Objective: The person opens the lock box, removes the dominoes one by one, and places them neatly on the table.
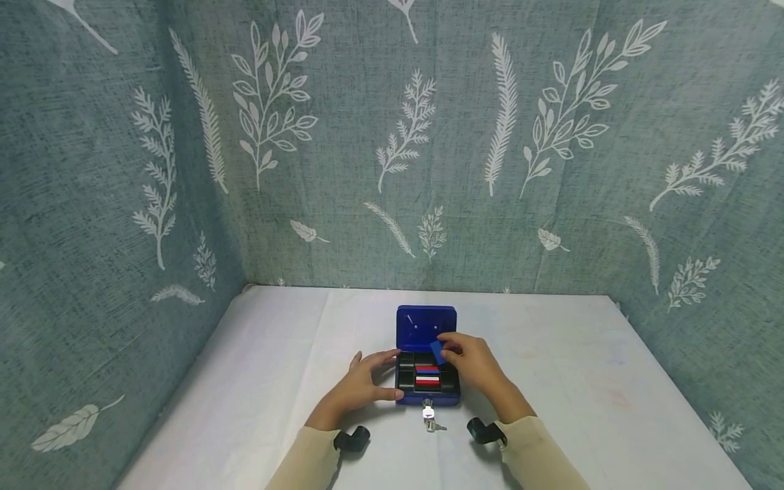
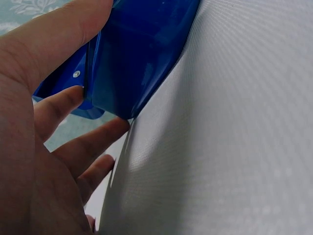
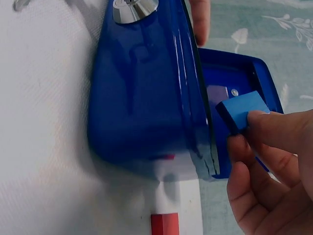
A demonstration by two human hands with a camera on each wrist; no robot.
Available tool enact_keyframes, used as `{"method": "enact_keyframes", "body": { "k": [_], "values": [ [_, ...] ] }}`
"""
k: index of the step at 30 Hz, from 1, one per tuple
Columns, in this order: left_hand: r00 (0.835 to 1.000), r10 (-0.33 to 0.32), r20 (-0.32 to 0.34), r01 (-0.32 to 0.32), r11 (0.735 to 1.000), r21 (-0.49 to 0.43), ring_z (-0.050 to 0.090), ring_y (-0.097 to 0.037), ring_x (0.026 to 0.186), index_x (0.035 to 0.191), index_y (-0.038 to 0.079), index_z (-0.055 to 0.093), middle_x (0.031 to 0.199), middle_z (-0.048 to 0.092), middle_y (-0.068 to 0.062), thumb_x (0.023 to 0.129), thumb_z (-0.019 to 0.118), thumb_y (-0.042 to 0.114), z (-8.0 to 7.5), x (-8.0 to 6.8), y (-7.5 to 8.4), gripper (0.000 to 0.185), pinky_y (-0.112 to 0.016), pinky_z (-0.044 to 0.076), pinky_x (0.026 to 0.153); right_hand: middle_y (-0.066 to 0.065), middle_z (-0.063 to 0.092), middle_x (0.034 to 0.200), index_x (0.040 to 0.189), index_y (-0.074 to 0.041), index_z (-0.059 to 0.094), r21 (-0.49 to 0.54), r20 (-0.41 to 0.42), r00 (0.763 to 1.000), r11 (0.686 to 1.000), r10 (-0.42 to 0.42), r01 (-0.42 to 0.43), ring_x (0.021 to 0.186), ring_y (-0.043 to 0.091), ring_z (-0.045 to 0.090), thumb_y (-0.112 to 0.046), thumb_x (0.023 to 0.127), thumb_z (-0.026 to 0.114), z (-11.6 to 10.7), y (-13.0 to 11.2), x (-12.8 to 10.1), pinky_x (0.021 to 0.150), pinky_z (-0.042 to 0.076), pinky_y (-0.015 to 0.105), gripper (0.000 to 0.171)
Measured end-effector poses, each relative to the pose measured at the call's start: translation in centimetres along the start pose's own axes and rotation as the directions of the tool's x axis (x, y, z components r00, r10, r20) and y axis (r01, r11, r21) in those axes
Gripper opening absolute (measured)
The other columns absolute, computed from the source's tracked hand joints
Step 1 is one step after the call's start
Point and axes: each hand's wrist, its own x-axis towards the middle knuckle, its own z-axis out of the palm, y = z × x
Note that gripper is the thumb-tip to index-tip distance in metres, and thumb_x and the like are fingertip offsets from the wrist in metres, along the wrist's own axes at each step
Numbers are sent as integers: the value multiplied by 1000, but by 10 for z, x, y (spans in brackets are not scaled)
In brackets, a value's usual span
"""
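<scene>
Blue block (image 1: 437, 352), small & flat-sided, is pinched between thumb and fingertips of the right hand (image 1: 473, 364), held just above the open blue cash box (image 1: 427, 396), near where the box's raised lid (image 1: 426, 328) meets the tray. Right wrist view shows the same block (image 3: 243, 109) tilted, one corner under the fingertips (image 3: 266, 128), w/ the lid's inner face behind it. Inside the box is a black tray (image 1: 405, 378) w/ compartments; the middle one holds stacked red, white & blue pieces (image 1: 427, 376), exact count hard to tell. Left hand (image 1: 363, 384) rests against the box's left side, fingers spread & fairly straight, thumb toward the front corner, fingertips toward the back; left wrist view has those fingers (image 2: 73, 100) touching the glossy blue wall (image 2: 132, 63), not curled round it. At the box front a silver lock w/ keys (image 1: 430, 416) hangs down onto the white tabletop (image 1: 582, 381); the lock's chrome face (image 3: 135, 9) also shows at top of the right wrist view. Box sits about mid-table, close to the person. Both forearms in beige sleeves (image 1: 539, 456), a black wrist cam mount (image 1: 352, 439) on each. Grey-green fabric backdrop w/ white leaf print (image 1: 275, 102) walls the table on three sides.
</scene>
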Motion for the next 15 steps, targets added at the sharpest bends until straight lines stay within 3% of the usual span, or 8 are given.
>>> {"method": "enact_keyframes", "body": {
  "k": [5, 10, 15],
  "values": [
    [1000, -6, 1, 6, 1000, 7, 40, -24, 136, 144, 22, 48, 142, 52, -2, 71, 80, 53, 1, 1, 1, 86, -58, -4, 114, 0, 70, 96, 119, -11, 68, 13, 1, 1000, 1000, 20, -20, 88, 19, 65, -9, 90, 70, -4, 4, -2, 76, 56, 38, 29],
    [1000, 5, 2, -5, 1000, 15, 40, -24, 136, 144, 21, 49, 142, 52, -2, 71, 81, 52, 1, 1, 0, 85, -58, -4, 114, 1, 68, 99, 121, -11, 67, 65, 18, 996, 994, 91, -92, 82, 17, 63, -10, 91, 68, -8, 8, -3, 60, 54, 32, 30],
    [1000, 7, 0, -7, 1000, 19, 40, -24, 136, 144, 21, 49, 141, 53, -2, 71, 81, 52, 1, 1, 0, 86, -58, -4, 114, 1, 68, 98, 121, -12, 68, 50, 1, 994, 992, 112, -112, 83, 17, 64, -11, 90, 69, -13, 12, -3, 69, 56, 36, 30]
  ]
}}
